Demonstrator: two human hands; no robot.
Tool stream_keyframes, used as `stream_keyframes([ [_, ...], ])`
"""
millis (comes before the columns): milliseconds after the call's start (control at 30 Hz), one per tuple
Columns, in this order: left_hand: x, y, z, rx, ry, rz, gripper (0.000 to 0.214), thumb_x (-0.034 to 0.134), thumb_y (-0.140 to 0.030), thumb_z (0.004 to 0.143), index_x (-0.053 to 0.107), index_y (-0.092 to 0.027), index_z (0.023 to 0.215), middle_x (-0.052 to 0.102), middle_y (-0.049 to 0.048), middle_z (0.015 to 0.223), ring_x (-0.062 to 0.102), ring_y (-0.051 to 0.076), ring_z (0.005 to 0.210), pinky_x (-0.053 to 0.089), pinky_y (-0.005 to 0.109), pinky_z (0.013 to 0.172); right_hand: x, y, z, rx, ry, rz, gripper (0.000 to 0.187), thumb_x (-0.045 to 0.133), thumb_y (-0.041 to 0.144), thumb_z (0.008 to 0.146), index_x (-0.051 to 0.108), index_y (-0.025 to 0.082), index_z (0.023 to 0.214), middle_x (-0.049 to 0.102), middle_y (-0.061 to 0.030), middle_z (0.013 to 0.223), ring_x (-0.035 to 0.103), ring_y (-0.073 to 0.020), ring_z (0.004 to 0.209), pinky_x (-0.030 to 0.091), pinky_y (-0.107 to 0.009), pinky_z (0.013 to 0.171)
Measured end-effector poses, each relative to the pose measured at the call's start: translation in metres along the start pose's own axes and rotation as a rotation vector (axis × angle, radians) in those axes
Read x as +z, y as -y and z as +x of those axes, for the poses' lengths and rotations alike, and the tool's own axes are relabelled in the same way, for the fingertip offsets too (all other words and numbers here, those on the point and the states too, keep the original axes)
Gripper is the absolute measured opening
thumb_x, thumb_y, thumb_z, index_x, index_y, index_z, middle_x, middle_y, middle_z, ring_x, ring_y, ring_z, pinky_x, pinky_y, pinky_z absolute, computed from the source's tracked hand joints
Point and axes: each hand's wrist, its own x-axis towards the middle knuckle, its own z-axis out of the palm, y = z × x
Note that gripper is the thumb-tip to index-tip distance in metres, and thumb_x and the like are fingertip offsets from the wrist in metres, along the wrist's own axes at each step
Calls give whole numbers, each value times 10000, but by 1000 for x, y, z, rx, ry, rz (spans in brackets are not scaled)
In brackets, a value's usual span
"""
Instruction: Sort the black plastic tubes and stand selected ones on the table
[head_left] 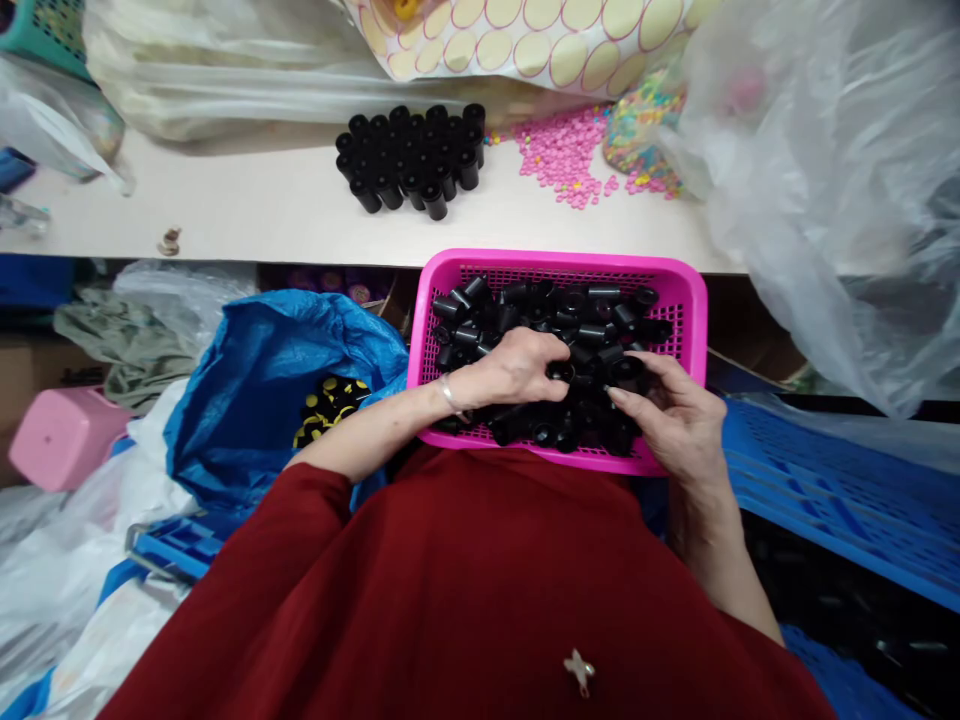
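A pink plastic basket [562, 265] rests on my lap, filled with several small black cylindrical caps [592, 310]. My left hand [514, 372], with a bracelet at the wrist, lies in the basket with its fingers curled on a black cap [559, 372]. My right hand [675, 415] reaches in from the right, its fingers bent and touching the caps near the basket's front right corner; what it holds is hidden. I wear a dark red top.
On the table [262, 215] behind stand a cluster of upright black caps [412, 158], a heap of pink beads [566, 155], mixed coloured beads [645, 130], a sticker sheet and clear plastic bags. A blue bag [255, 385] holds black-and-yellow pieces at left. Blue crates [840, 490] lie right.
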Motion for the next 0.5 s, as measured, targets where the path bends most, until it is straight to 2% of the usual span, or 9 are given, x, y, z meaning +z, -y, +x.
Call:
stream_keyframes([
  [100,-10,2,-13,-163,-131,-689,310,735,-281,676,686,-114,931,617,-16,685,576,99,616,474,253,628,3,15,-1,-121,54,-170,347,724,347,805,668,260,1136,646,-54,1032,631,-225,965,537,-434,894],
  [200,-11,3,-20,-270,-142,-1111,378,786,-260,605,699,-112,942,672,7,745,637,110,650,537,283,685,8,29,-1,-200,101,-237,337,689,337,841,649,262,1167,641,-63,1055,628,-227,968,536,-423,869],
  [300,-10,1,-21,-340,-135,-1267,312,787,-209,605,714,-108,892,715,41,812,670,123,676,571,298,723,14,37,-1,-244,148,-279,326,667,326,860,644,261,1180,638,-68,1065,632,-225,966,540,-411,854],
  [500,-11,1,-20,-335,-148,-1329,300,817,-202,590,730,-97,858,739,53,798,692,136,643,585,266,680,18,38,2,-308,170,-334,336,645,303,883,634,256,1216,629,-67,1052,637,-204,940,556,-378,817],
])
